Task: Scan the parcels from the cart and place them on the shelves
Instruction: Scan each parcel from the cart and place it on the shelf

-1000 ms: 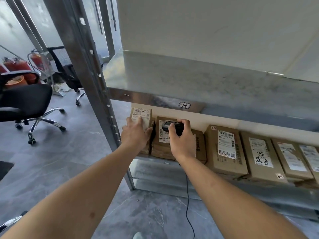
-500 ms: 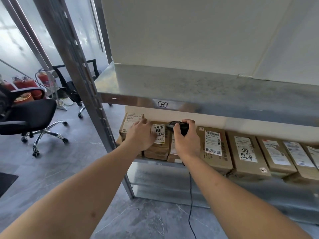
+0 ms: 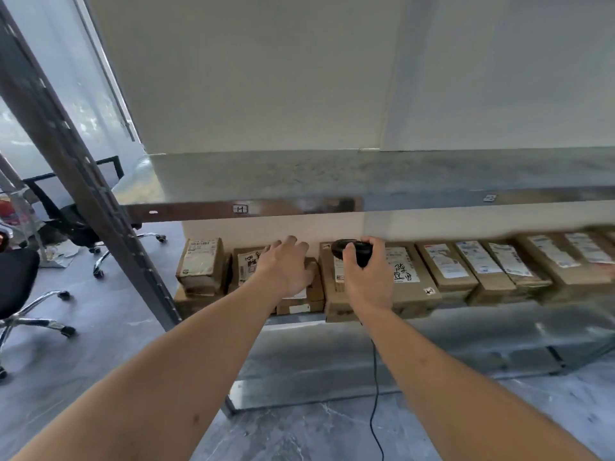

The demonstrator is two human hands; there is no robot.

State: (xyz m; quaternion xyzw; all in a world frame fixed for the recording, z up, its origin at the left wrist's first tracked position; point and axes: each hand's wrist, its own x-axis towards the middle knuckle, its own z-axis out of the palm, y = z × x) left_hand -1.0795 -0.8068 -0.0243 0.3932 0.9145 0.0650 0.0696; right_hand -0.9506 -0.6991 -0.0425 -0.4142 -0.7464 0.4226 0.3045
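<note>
parcel point(image 3: 301, 287) is pressed under the flat left hand point(image 3: 286, 266), scanner point(image 3: 352, 249) gripped by right hand point(image 3: 364, 277) just beside it.

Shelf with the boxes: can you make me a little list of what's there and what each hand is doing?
shelf: metal shelf holding a row of cardboard boxes with labels
left hand: left hand lies flat on a small box, fingers straight
right hand: right hand grips a black scanner, its cord hanging down
upper shelf: tag marked H on its front edge
nearby: office chair on the left
</note>
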